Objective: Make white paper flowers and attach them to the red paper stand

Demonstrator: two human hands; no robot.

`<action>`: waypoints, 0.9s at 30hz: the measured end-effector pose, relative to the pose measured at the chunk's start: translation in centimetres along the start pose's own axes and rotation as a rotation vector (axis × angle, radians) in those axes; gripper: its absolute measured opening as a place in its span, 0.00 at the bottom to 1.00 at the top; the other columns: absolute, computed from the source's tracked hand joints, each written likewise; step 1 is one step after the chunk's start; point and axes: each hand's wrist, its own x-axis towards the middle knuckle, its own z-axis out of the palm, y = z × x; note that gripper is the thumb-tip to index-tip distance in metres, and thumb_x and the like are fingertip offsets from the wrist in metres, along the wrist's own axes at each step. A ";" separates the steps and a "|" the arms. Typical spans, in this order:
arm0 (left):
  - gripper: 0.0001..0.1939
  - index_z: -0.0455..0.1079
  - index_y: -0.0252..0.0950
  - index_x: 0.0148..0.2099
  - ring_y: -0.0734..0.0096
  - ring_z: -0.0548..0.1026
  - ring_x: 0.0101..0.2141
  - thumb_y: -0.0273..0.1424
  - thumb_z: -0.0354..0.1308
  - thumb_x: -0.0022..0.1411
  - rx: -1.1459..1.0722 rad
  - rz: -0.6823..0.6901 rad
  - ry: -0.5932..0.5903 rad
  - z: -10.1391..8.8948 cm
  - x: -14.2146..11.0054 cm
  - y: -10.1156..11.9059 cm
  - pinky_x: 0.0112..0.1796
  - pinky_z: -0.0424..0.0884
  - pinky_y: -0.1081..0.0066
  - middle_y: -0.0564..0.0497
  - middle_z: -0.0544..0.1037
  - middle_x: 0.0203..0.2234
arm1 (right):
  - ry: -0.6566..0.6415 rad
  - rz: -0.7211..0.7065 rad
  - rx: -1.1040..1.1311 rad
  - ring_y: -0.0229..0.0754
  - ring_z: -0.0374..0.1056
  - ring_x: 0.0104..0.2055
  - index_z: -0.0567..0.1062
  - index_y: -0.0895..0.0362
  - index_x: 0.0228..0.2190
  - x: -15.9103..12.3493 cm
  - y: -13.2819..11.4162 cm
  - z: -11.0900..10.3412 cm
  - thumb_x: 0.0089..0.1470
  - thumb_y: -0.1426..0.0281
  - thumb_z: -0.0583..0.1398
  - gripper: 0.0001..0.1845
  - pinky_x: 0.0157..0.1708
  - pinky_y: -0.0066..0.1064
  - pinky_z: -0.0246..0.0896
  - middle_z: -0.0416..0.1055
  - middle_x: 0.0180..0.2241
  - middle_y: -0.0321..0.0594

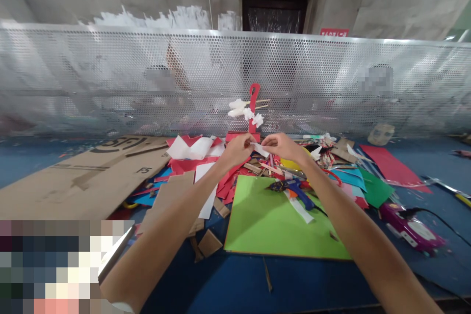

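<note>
Both my hands meet over the scrap pile at the middle of the table, with a small strip of white paper (261, 150) stretched between them. My left hand (239, 148) pinches its left end; something small and dark red shows by the fingertips, too small to name. My right hand (281, 146) pinches the other end. Just behind them stands a red upright piece with a hooked top (253, 95), bearing white tufts (253, 117) and thin sticks with white ends (239, 108). A blue glue gun (294, 190) lies below my right hand on a green board (265, 221).
Brown cardboard (84, 171) covers the left side. Red, blue and white paper scraps surround the hands. To the right lie a red sheet (392, 164), a purple power strip (414, 228) with a black cord, and a cutter (451, 189). A perforated metal screen (206, 78) closes the back.
</note>
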 end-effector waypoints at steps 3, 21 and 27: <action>0.09 0.72 0.34 0.39 0.69 0.73 0.31 0.24 0.52 0.56 0.008 -0.013 -0.036 -0.1 0.0 0.0 0.34 0.66 0.70 0.49 0.78 0.31 | -0.012 0.008 -0.003 0.42 0.74 0.37 0.77 0.58 0.34 -0.1 -0.1 -0.1 0.53 0.71 0.63 0.05 0.36 0.30 0.67 0.78 0.34 0.44; 0.10 0.76 0.36 0.36 0.65 0.73 0.29 0.30 0.55 0.56 0.010 -0.013 -0.200 -0.2 -0.4 -0.2 0.30 0.64 0.70 0.48 0.79 0.28 | -0.093 0.032 -0.063 0.41 0.73 0.34 0.75 0.58 0.36 -0.3 -0.1 0.3 0.51 0.71 0.63 0.08 0.31 0.29 0.63 0.78 0.32 0.43; 0.11 0.74 0.35 0.33 0.69 0.71 0.26 0.36 0.54 0.59 -0.043 -0.055 -0.231 -0.3 -0.3 -0.3 0.29 0.62 0.71 0.50 0.77 0.25 | -0.036 0.021 -0.135 0.42 0.73 0.34 0.74 0.57 0.37 -0.6 -0.4 0.2 0.52 0.70 0.62 0.08 0.32 0.30 0.62 0.77 0.32 0.43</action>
